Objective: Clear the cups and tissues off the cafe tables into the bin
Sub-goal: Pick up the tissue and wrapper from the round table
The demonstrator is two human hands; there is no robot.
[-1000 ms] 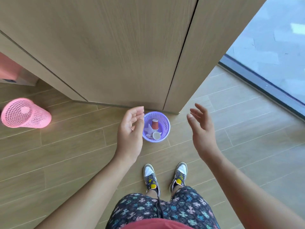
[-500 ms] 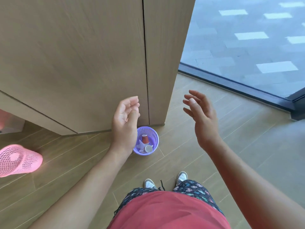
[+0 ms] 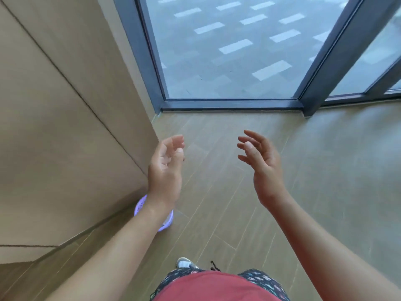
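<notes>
A small purple mesh bin (image 3: pixel 139 205) stands on the wooden floor against the foot of a wooden wall. My left forearm covers most of it, so its contents are hidden. My left hand (image 3: pixel 166 168) hangs in the air above the bin, fingers loosely curved, holding nothing. My right hand (image 3: pixel 261 164) is raised to its right with fingers spread and relaxed, also holding nothing. No cups, tissues or tables are in view.
A wood-panelled wall (image 3: pixel 65 116) fills the left side. A dark-framed glass window (image 3: pixel 227 51) runs along the far side, with a frame post (image 3: pixel 321 61) at the right. Wooden floor (image 3: pixel 325 170) stretches ahead and to the right.
The view has swung up and to the right: the bin slid down-left under my left forearm, the pink basket left the view, and the window now fills the top. Both hands stay held up without anything in them.
</notes>
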